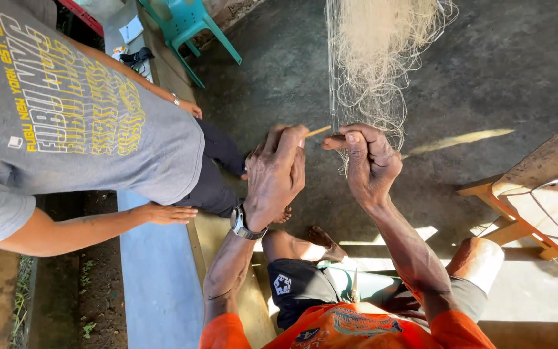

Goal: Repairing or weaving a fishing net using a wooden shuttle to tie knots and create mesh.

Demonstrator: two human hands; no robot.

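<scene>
both hands pinch pale fishing net (pixel 372 58) — left hand (pixel 276 174) holds wooden needle (pixel 316 132).

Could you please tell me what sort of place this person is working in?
Probably a shaded outdoor work spot beside a home: a bare grey concrete floor, a pale fishing net hanging from above, a turquoise plastic chair and a worn wooden bench.

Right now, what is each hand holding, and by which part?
The left hand pinches a thin tan wooden netting needle by its near end. The right hand grips the pale fine-mesh fishing net at its lower edge.
</scene>
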